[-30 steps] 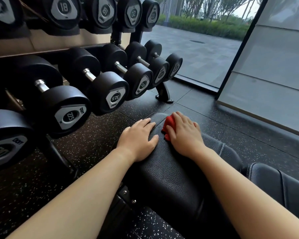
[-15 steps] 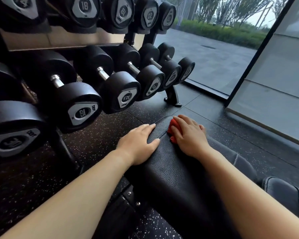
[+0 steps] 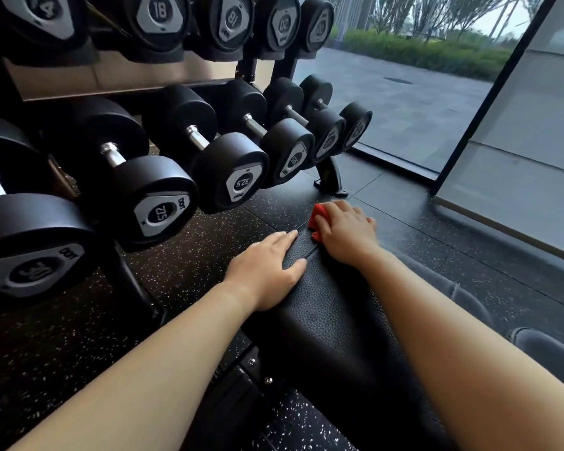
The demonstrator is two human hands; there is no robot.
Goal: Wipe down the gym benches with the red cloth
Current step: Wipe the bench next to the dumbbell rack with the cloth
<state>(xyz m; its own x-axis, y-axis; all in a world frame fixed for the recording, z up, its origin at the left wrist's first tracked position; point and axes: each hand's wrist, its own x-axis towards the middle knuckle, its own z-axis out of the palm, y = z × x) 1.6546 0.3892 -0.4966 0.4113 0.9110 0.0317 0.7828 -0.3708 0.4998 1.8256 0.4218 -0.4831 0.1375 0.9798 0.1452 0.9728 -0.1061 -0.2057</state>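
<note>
Where both bare forearms reach in from the bottom edge, the black gym bench (image 3: 332, 323) lies between them, its pebbled pad running away from the camera. Below the pad's near left side, part of the dark bench frame (image 3: 238, 375) shows, with two small bolts in it. To the right, a second grey cushion (image 3: 547, 349) sits just beside the right forearm.

The left hand (image 3: 267, 271) lies flat on the pad's left edge, fingers straight and together, thumb spread toward the middle, holding nothing. A stitched seam (image 3: 306, 253) crosses the pad just beyond the thumb. Farther along, at the bench's far end, the right hand (image 3: 347, 232) presses down on the red cloth (image 3: 316, 216), with its fingers bent over the wad and gripping it. The cloth is bunched small; only its left side shows, past the thumb, touching the pad near the end.

The floor (image 3: 183, 255) around the bench is black rubber flecked with white. To the left stands a dumbbell rack, whose angled foot (image 3: 331, 182) meets the floor just beyond the cloth. The lower tier carries black round-headed dumbbells with steel handles; one end plate reads 30 (image 3: 35, 271), the next 27.5 (image 3: 162, 211), another 32.5 (image 3: 241, 182). On the upper tier, plates marked 18 (image 3: 158, 11) and 20 (image 3: 282, 22) can be read.

Beyond the rack, a floor-to-ceiling window (image 3: 404, 102) looks onto grey paving, a hedge and thin trees. A dark frame post divides the glass from a pale wall panel (image 3: 518, 157) on the right.
</note>
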